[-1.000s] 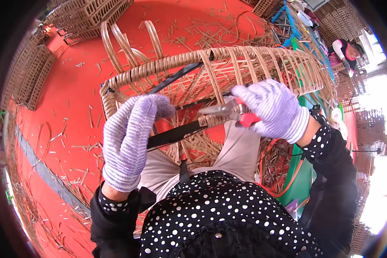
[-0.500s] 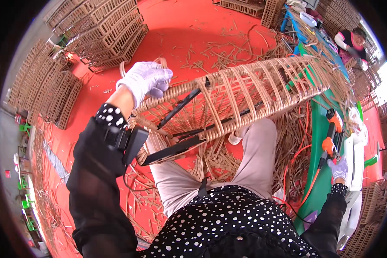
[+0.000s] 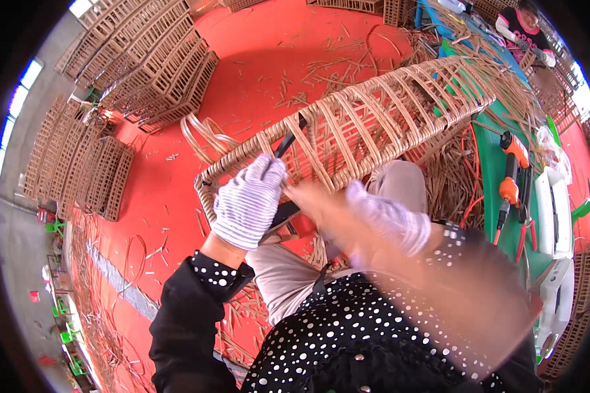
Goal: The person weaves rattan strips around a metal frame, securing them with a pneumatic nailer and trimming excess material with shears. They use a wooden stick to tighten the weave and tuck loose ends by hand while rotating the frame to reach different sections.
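Observation:
A long wicker frame [image 3: 373, 131] of brown strips, wound over black bars, slopes from my lap up to the green table. My left hand [image 3: 250, 202], in a striped white glove, is closed at its near end by a black bar; what the fingers pinch is hidden. My right hand [image 3: 396, 219], gloved too, is blurred by motion in front of the frame's near side. A wide brown strip [image 3: 452, 308], also smeared, runs from my left fingertips past the right hand, which appears closed on it. Loose strip loops [image 3: 206, 137] stick out beyond the frame's left end.
The green table [image 3: 488, 157] on the right bears an orange-and-black hand tool [image 3: 513, 164], red-handled pliers [image 3: 526, 239] and a white box [image 3: 554, 216]. Wicker stacks [image 3: 144, 65] stand at far left. Strip scraps litter the red floor [image 3: 295, 39]. Another person [image 3: 528, 33] sits far right.
My right hand has come from the table to the frame with a brown strip. My left hand has moved right and nearer, from the frame's far left edge to the black bar.

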A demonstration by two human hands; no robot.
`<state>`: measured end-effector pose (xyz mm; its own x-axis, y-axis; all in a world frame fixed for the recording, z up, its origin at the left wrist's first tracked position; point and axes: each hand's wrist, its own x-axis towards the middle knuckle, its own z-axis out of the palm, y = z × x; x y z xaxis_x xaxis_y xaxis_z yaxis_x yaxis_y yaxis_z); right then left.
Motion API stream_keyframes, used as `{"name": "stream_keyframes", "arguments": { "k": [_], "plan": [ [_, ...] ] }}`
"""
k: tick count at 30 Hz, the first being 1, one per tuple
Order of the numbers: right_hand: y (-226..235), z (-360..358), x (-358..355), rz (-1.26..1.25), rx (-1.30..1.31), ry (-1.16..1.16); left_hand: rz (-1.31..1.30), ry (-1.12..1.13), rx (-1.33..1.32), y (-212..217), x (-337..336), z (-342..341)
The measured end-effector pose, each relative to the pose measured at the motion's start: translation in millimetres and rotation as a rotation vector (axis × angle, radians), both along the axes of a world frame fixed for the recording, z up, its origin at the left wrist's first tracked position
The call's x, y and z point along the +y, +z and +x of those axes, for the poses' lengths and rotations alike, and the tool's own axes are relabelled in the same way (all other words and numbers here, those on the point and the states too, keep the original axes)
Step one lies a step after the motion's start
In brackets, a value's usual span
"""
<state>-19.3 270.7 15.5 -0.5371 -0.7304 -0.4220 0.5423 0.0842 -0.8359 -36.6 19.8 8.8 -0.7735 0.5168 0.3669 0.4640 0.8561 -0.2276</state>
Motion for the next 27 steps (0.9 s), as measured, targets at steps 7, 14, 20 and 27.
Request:
{"name": "stream_keyframes", "arguments": {
  "k": [7, 14, 20, 27],
  "plan": [
    [13.5, -2.7, -45.8, -0.120, -0.093, -0.034, 0.033, -0.104, 0.001, 5.4, -3.3, -14.2],
    [-2.2, 7.0, -41.3, 0.001, 0.053, -0.032, 0.111, 0.134, -0.038, 17.5, -3.3, -60.3],
    [-21.9, 15.4, -47.7, 0.061, 0.165, 0.015, 0.230, 0.088, -0.093, 10.4, -2.1, -49.4],
    [-50.5, 24.1, -41.0, 0.057, 0.261, -0.014, 0.364, -0.006, -0.096, -1.7, -6.1, -2.1]
  ]
}}
